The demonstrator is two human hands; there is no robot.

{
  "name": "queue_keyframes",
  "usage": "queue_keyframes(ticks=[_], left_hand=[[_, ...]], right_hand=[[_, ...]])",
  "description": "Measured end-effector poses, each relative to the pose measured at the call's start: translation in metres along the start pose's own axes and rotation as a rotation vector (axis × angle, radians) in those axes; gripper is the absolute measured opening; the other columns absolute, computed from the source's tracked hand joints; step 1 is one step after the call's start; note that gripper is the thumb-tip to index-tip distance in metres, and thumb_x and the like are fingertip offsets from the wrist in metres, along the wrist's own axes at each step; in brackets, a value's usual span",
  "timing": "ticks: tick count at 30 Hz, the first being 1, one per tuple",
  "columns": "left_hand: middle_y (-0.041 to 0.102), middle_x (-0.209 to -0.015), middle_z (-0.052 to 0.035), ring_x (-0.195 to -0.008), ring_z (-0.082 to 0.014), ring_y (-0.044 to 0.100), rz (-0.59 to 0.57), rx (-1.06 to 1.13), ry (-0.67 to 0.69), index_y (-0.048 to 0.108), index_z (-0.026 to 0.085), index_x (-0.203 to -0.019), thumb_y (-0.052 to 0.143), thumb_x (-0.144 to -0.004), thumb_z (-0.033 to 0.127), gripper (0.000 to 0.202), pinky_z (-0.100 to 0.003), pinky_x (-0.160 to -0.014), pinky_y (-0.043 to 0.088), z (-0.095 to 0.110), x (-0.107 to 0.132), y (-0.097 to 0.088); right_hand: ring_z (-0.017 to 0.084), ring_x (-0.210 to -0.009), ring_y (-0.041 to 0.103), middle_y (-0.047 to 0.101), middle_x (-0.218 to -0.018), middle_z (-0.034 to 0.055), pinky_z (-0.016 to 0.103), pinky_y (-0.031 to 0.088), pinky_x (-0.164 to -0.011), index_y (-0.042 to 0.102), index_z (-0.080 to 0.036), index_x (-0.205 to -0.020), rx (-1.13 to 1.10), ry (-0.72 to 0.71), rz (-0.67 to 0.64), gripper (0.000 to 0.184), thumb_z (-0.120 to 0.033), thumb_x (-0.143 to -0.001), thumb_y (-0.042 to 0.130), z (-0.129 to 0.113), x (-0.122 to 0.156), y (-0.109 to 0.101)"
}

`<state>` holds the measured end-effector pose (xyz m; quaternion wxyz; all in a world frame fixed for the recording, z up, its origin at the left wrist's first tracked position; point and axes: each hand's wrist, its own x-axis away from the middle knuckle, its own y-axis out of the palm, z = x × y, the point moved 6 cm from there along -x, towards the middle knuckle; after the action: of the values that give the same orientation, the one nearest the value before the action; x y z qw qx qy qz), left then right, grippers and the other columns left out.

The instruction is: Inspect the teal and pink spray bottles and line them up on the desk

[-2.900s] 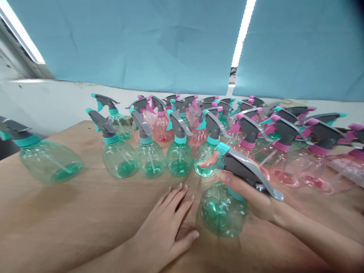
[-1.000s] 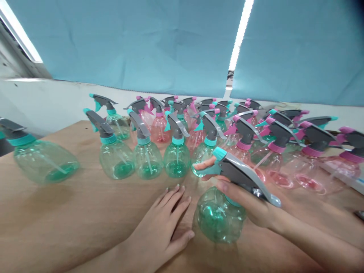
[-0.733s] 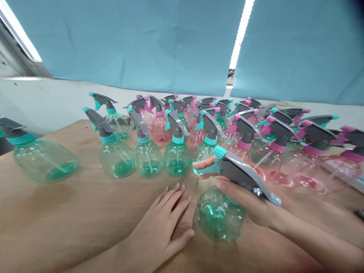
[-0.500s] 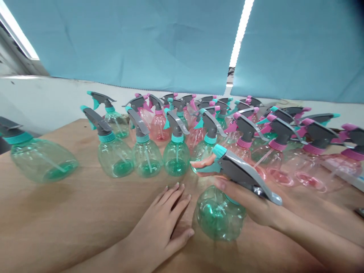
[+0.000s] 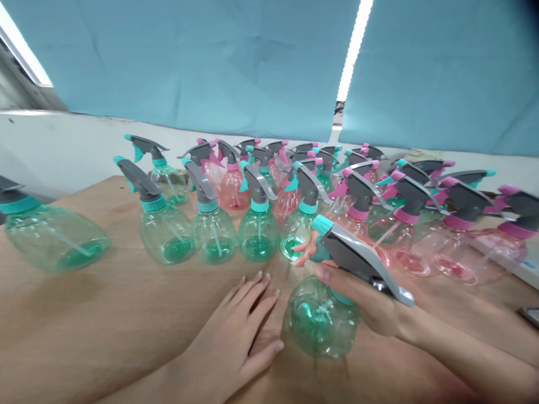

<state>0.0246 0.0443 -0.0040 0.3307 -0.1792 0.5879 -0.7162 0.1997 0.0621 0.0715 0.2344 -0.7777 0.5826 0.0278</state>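
Observation:
My right hand (image 5: 370, 294) is wrapped round the neck of a green spray bottle (image 5: 320, 320), its fingers at the turquoise trigger under the grey spray head. The bottle is tilted, with its nozzle pointing left and away from me. Just left of it, my left hand (image 5: 240, 320) lies flat on the wooden table (image 5: 138, 314), fingers spread and holding nothing. Beyond my hands stand a green spray bottle with a turquoise collar (image 5: 258, 233) and another green spray bottle (image 5: 214, 235) beside it.
Several pink spray bottles (image 5: 458, 252) stand close together at the right and back. One green bottle (image 5: 56, 238) is apart at the far left. Behind the table are a white wall (image 5: 63, 146) and a blue sheet (image 5: 210, 67). A dark flat object (image 5: 529, 315) lies at the right edge.
My right fingers have shifted at the trigger, drawn in closer to the spray head. The view has turned slightly right. My left hand stays flat on the table.

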Motion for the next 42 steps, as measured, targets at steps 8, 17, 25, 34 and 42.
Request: queue_keyframes(ticks=[8,17,25,34,42], left_hand=[[0.039,-0.152,-0.0125,-0.138,-0.0314,0.038,-0.037,-0.043,-0.011,0.042,0.017,-0.145,0.051,-0.097,0.047,0.057,-0.052,-0.11,0.034,0.001,0.0,0.001],[0.038,-0.153,-0.0113,-0.14,-0.0298,0.035,-0.014,-0.035,0.004,0.04,0.018,-0.146,0.05,-0.098,0.048,0.057,-0.049,-0.112,0.032,0.001,-0.001,0.001],[0.038,-0.153,-0.011,-0.14,-0.0304,0.034,-0.031,-0.032,0.002,0.039,0.017,-0.147,0.049,-0.098,0.048,0.058,-0.05,-0.111,0.033,0.001,-0.001,0.001],[0.038,-0.153,-0.0111,-0.14,-0.0301,0.034,-0.026,-0.037,0.007,0.038,0.017,-0.147,0.049,-0.098,0.048,0.059,-0.05,-0.111,0.033,0.001,-0.001,0.002],[0.036,-0.154,-0.0118,-0.141,-0.0309,0.032,-0.024,-0.045,0.014,0.035,0.017,-0.148,0.049,-0.099,0.047,0.06,-0.053,-0.11,0.035,-0.001,0.0,0.003]], right_hand=[[0.013,-0.057,0.041,0.05,-0.07,-0.003,0.029,0.036,-0.054,0.056,-0.027,-0.088,-0.004,-0.034,0.04,0.013,-0.038,-0.094,0.053,0.0,0.0,-0.001],[0.013,-0.063,0.047,0.052,-0.077,-0.0026,0.028,0.039,-0.058,0.058,-0.025,-0.103,-0.022,-0.097,0.023,0.013,-0.029,-0.091,0.055,-0.014,-0.005,0.001],[0.015,-0.066,0.054,0.059,-0.083,0.0,0.031,0.047,-0.066,0.06,-0.025,-0.104,-0.018,-0.102,0.036,0.015,-0.032,-0.091,0.057,-0.011,-0.004,0.0],[0.014,-0.094,0.064,0.063,-0.106,0.0003,0.028,0.05,-0.089,0.058,-0.024,-0.108,-0.102,-0.137,0.015,0.016,-0.025,-0.091,0.058,-0.012,-0.003,0.002],[0.014,-0.084,0.062,0.064,-0.103,0.0006,0.029,0.051,-0.076,0.058,-0.026,-0.109,-0.114,-0.119,-0.003,0.018,-0.035,-0.093,0.057,-0.004,-0.004,0.004]])
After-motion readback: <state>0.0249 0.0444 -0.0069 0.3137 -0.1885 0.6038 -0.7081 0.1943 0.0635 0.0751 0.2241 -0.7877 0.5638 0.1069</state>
